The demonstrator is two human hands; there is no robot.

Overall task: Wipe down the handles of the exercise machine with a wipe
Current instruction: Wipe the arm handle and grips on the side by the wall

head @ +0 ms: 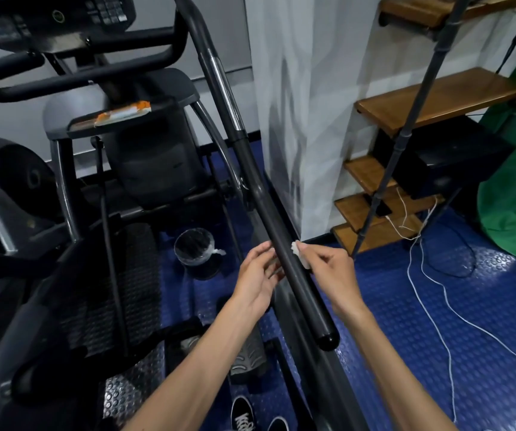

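Observation:
A long black handle (284,253) of the exercise machine runs diagonally from the upper middle down to a rounded end cap low in the middle. My right hand (332,272) pinches a small white wipe (299,254) against the handle's right side. On the handle's left side sits my left hand (258,275), fingers relaxed and close to the bar; whether they touch it I cannot tell. Further up, the handle turns chrome and then black again.
The machine's console (54,20), fixed handlebars and a tray holding an orange-and-white wipe packet (123,114) are at upper left. A small bin (195,250) stands on the blue studded floor. A white wall corner, wooden stairs (437,98), loose cords and green cloth lie to the right.

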